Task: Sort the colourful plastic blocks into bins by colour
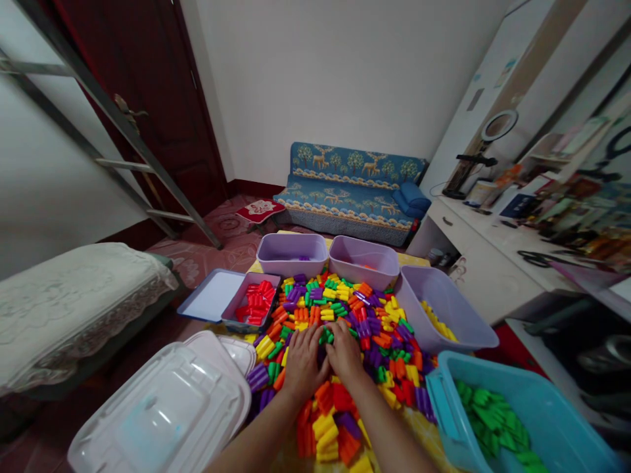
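A wide heap of ribbed plastic building blocks (pixel 359 305) in red, orange, yellow, green and purple covers the table before me. My left hand (pixel 304 358) and my right hand (pixel 344 351) are side by side low over its middle. Several green blocks (pixel 327 336) sit between them, with the fingers of both hands closed around these; the exact grip is partly hidden. A turquoise bin (pixel 444 401) at the right front contains green blocks (pixel 495 420). Red blocks (pixel 257 302) lie in an open-lidded box (pixel 234 326) to the left.
Lilac bins (pixel 293 265) (pixel 362 269) line the back; another lilac bin (pixel 458 315) with yellow blocks stands right. White lids (pixel 167 407) are stacked at left front. Beyond are a blue sofa (pixel 345 194), a ladder (pixel 113 121) and a cluttered dresser (pixel 493 243).
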Motion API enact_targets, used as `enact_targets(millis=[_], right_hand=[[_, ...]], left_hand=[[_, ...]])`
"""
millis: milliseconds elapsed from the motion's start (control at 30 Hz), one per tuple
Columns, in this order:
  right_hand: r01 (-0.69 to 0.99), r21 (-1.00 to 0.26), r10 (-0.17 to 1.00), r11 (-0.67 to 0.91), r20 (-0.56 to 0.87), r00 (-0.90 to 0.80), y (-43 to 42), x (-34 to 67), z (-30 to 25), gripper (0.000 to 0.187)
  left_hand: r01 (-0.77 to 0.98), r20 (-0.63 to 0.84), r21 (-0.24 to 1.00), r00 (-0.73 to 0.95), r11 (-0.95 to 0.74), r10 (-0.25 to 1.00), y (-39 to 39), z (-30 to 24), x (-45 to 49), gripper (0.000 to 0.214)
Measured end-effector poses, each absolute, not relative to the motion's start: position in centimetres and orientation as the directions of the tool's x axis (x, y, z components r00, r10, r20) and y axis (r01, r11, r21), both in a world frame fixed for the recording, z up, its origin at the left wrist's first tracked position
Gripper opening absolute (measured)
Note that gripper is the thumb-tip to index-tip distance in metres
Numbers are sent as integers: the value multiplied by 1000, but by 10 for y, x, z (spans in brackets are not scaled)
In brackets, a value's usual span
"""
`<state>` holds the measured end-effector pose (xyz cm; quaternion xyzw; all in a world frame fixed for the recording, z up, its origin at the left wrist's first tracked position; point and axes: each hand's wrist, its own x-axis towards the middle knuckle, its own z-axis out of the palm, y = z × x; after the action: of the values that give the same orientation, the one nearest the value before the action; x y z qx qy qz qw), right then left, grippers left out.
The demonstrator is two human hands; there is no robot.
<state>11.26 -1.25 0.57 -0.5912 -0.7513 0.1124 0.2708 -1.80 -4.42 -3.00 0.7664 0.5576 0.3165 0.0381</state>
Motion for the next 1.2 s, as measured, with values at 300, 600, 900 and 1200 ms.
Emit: enact_targets(millis=[300, 600, 900, 1200], right_hand=[[524, -844, 972, 115, 204, 115, -43, 133, 4, 16], [-280, -905, 620, 322, -22, 784, -78, 234, 32, 25], [-512, -809, 664, 287, -217, 715, -83, 261, 22, 24], [422, -905, 889, 55, 237, 393, -29, 199, 13, 47]], left_hand=[[855, 453, 365, 182, -368, 873, -45, -22, -17, 45], [856, 457, 374, 165, -357, 874, -45, -23, -16, 38], [862, 463, 358, 169, -358, 870, -45, -23, -16, 37], [864, 467, 352, 172, -361, 867, -46, -23, -16, 37]])
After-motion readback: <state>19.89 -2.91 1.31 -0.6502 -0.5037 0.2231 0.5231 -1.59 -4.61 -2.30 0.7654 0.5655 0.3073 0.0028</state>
